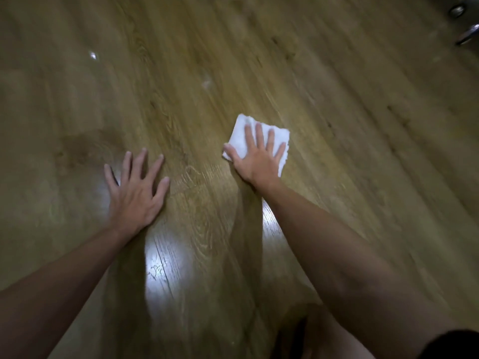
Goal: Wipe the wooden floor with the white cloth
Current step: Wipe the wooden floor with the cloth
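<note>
Head view, 1 frame, looking down at both bare forearms stretched over the wooden floor (pixel 337 104).

Right hand (pixel 255 159): palm down on the white cloth (pixel 239 137), fingers (pixel 259 136) straight and spread wide, pressing flat, not curled round anything. Cloth lies right of centre, midway up the scene, with its far and right edges showing past the fingertips.

Left hand (pixel 134 190): flat on bare floor, well left of the cloth, fingers splayed, holding nothing. Judged to be a bracing hand.

Cloth: small, roughly square, folded, with a slightly ragged right edge and a soft nubbly weave. Judged light and limp; it should bunch or slide out if pushed from 1 corner, so pressure belongs over its middle under a flat palm, as now.

Floor: laminate-like planks, tan-olive grain running diagonally, glossy, with bright glare patches near the wrists. A darker patch (pixel 85 149) lies far-left of the left hand; a pale smudge (pixel 206 82) sits beyond the cloth. Smooth surface, so low friction is expected. Metallic objects (pixel 466 24) at far right, too blurred to identify.
</note>
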